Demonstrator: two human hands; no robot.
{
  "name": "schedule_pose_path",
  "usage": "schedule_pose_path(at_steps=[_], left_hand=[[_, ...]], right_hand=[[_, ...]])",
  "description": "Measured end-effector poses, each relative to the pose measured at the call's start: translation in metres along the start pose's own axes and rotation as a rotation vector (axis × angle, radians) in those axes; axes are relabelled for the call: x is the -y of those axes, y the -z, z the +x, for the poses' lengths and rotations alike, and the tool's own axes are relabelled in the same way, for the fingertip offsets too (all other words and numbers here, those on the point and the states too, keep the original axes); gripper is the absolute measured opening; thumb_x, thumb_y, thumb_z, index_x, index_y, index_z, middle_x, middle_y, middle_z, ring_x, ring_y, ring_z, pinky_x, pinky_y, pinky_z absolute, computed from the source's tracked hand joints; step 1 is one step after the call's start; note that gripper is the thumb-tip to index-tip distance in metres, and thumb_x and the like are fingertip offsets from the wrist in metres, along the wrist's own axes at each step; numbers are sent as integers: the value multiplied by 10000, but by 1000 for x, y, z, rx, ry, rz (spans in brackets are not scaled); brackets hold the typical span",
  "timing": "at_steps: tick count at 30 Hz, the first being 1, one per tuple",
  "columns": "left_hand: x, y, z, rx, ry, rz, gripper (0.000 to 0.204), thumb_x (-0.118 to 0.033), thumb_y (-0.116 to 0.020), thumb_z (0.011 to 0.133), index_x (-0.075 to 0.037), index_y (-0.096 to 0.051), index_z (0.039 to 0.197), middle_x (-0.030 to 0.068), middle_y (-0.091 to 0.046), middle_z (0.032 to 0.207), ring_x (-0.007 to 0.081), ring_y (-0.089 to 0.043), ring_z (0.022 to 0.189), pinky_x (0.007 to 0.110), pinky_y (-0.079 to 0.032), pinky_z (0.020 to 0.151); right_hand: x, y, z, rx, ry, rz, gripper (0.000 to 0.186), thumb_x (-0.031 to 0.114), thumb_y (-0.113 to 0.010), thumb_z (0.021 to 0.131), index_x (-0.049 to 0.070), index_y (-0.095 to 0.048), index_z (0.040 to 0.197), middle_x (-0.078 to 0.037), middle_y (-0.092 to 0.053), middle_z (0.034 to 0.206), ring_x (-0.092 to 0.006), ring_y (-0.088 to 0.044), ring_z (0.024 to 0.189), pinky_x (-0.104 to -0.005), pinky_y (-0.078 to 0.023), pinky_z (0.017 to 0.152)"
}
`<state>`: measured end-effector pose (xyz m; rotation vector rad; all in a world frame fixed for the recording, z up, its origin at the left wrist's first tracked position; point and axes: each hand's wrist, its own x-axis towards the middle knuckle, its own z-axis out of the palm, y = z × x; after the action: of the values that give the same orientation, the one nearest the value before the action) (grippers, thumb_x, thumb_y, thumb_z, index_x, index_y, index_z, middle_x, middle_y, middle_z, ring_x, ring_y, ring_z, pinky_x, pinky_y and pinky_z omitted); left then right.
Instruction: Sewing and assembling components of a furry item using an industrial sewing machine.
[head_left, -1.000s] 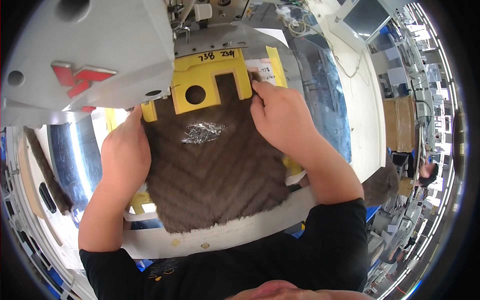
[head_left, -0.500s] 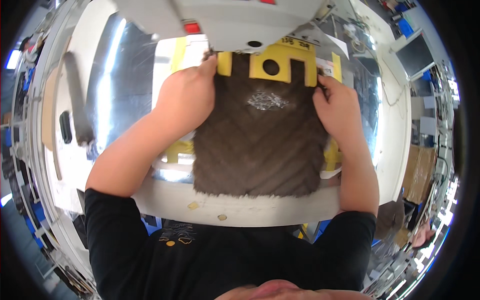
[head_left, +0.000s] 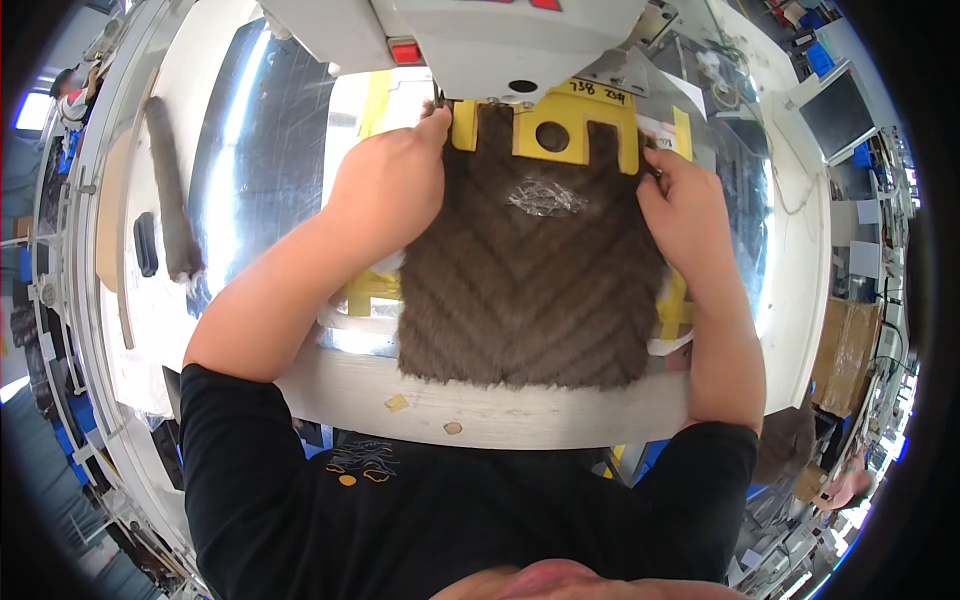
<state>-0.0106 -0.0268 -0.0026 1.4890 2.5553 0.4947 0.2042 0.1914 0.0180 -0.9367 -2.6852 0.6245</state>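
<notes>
A brown fur piece (head_left: 525, 290) with a chevron pattern lies flat beneath a white machine head (head_left: 520, 50). Its far edge meets a yellow template plate (head_left: 605, 125) with a round hole and cut-out slots. On the fur rests a small crumple of clear, shiny plastic or thread (head_left: 548, 198). My left hand (head_left: 392, 185) is closed on the fur's far left edge, beside the plate; a thin dark thing at its fingertips is too small to name. On the far right edge, my right hand (head_left: 688, 205) pinches the fur between thumb and fingers.
A long fur strip (head_left: 172, 190) and a small dark oblong object (head_left: 146, 245) lie at the left. Yellow tape strips (head_left: 372, 295) mark the white bed under the fur. A monitor (head_left: 835, 115) stands at the far right, and a cardboard box (head_left: 847, 355) below it.
The whole scene sits slightly further right in the view. Both hands keep their places on the fur's edges, and the fur has not visibly moved against the plate.
</notes>
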Motion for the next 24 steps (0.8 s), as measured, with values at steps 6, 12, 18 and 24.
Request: schedule_pose_path(at_steps=[6,12,18,24], left_hand=[[4,1,0,-6,13,0,402,-86,-516,972,2,-610,1352,259,-719,895,431,-707,839,514,-560,773],[-4,4,7,76,-16,-28,398,-91,-489,951,21,-594,1318,250,-733,925,440,-721,891,515,-569,792],[37,62,0,-29,307,78,439,-397,-644,983,-114,-705,1313,149,-766,1111,347,-726,1047,433,-576,941],[218,108,-59,-264,769,509,497,-447,-670,898,-49,-733,1191,209,-717,1225,356,-667,1205,464,-549,993]], right_hand=[[4,-3,5,43,-6,-1,321,131,-635,897,-31,-724,1159,-250,-726,901,-434,-700,869,-472,-547,800],[-46,-12,3,-81,94,-28,371,86,-646,897,-49,-707,1237,-86,-637,713,-165,-578,636,-332,-468,629],[-22,-12,7,-11,-19,-5,384,121,-639,893,-52,-705,1229,-159,-673,768,-232,-630,661,-366,-503,680],[-25,-16,10,-96,114,-3,381,135,-648,855,-33,-726,1187,-184,-656,722,-316,-662,670,-413,-498,661]])
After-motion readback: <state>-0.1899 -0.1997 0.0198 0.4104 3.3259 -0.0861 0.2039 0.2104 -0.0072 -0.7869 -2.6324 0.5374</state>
